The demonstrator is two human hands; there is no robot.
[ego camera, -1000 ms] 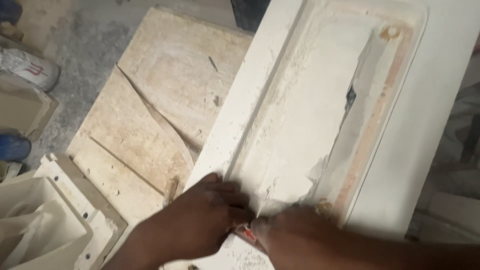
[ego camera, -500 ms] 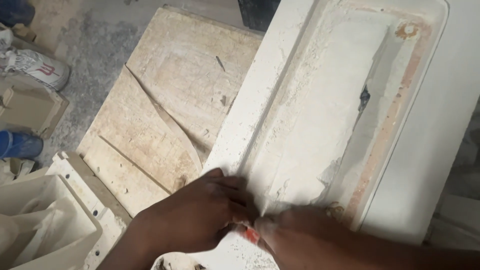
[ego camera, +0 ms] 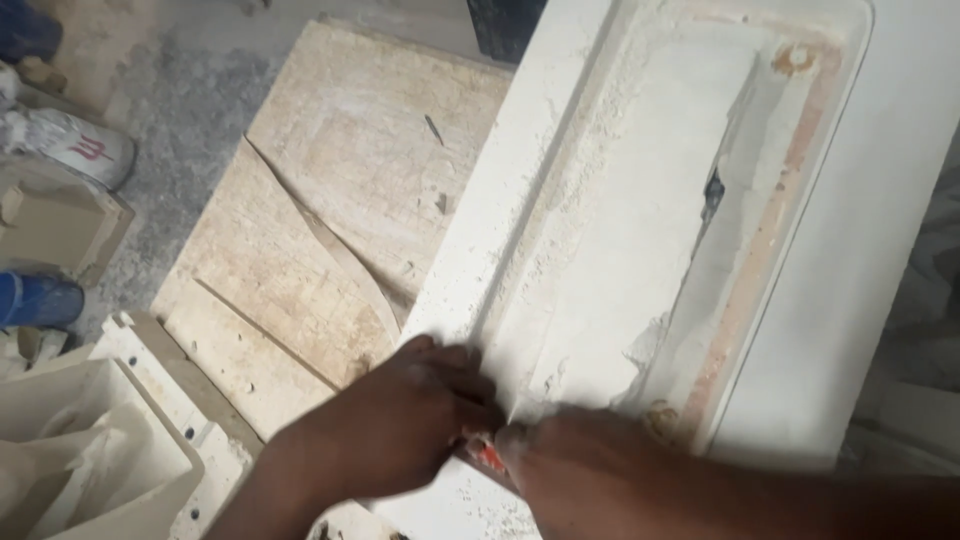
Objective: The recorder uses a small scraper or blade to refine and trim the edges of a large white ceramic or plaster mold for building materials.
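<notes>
We see both hands meet at the near end of the white plaster mould (ego camera: pixel 640 250). Left hand (ego camera: pixel 400 430) presses flat, fingers curled on its rim. Right hand (ego camera: pixel 580 470) closes around a small red-handled tool (ego camera: pixel 487 455) wedged between them.

A single head-worn camera looks steeply down from above and slightly behind the work, close enough that the left hand (ego camera: pixel 400 435) and right hand (ego camera: pixel 590 470) fill the bottom edge with the forearms cut off by the frame. The view is tilted, so the long white moulded slab (ego camera: pixel 640 230) runs diagonally from lower centre to upper right. To its left the frame takes in the worn wooden boards (ego camera: pixel 320 230) and, beyond them, the grey floor (ego camera: pixel 190 130).
</notes>
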